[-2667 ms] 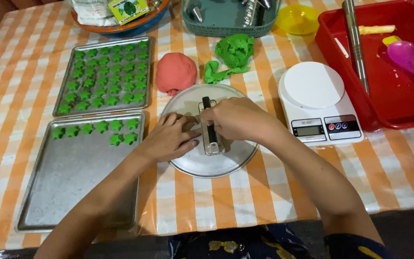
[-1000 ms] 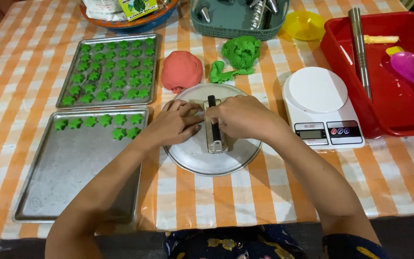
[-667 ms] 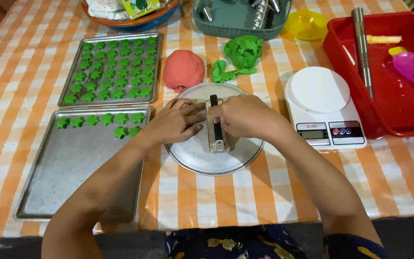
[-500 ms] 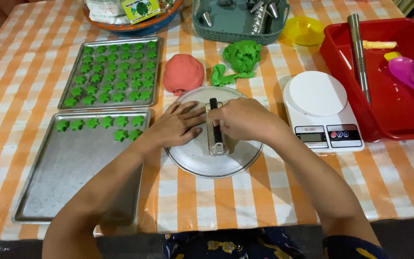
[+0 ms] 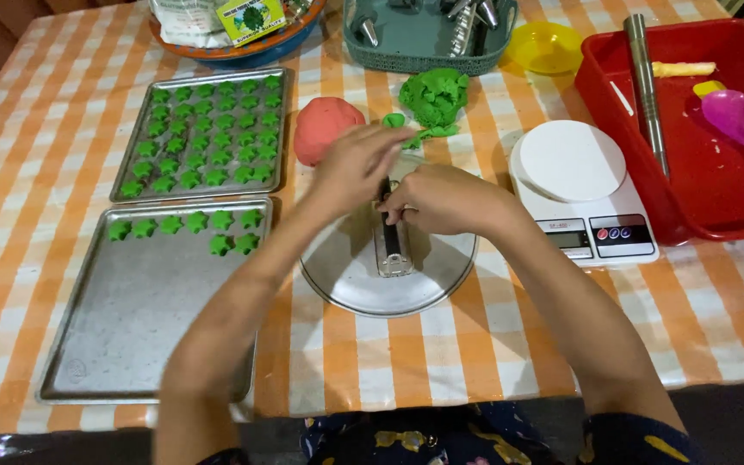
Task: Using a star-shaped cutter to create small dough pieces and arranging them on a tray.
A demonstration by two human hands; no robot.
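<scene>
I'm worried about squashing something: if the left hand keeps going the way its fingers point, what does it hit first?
The left hand points up and right, so it would probably first meet the small green dough pieces, then the bigger green dough lump. Its height above the table is unclear.

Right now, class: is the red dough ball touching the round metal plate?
Apart. The head view shows a strip of checked tablecloth between the red dough ball and the rim of the round metal plate.

Bare forearms and hands (image 5: 406, 185), no sleeves; dark garment with yellow floral print below.
</scene>
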